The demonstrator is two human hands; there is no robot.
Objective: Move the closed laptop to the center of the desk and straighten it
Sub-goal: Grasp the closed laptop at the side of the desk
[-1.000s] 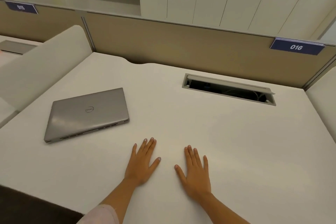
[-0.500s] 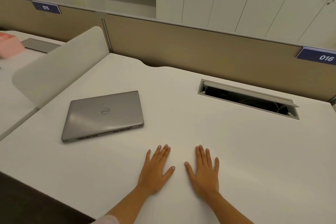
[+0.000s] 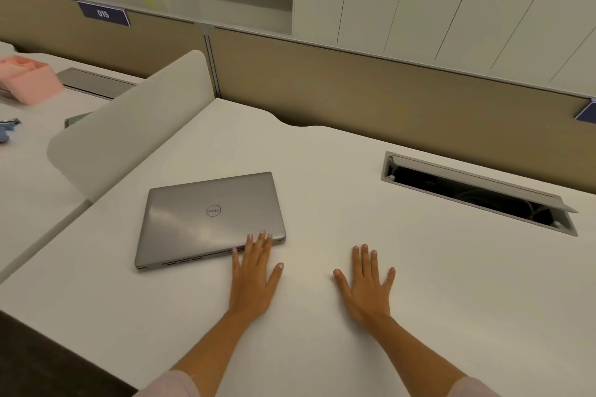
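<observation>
A closed silver laptop (image 3: 206,219) lies on the left part of the white desk (image 3: 419,284), turned slightly askew to the desk's front edge. My left hand (image 3: 254,277) lies flat, fingers apart, with its fingertips resting on the laptop's near right corner. Flat on the bare desk to the right is my right hand (image 3: 366,284), fingers spread, a hand's width from the laptop and holding nothing.
An open cable slot (image 3: 477,193) is sunk into the desk at the back right. A tan partition (image 3: 354,90) runs along the back. A white divider (image 3: 129,126) stands to the left; beyond it, a pink box (image 3: 27,80) sits on the neighbouring desk.
My left hand has slid forward and left until its fingertips touch the laptop's near right corner. The view has swung left. The right hand has stayed flat.
</observation>
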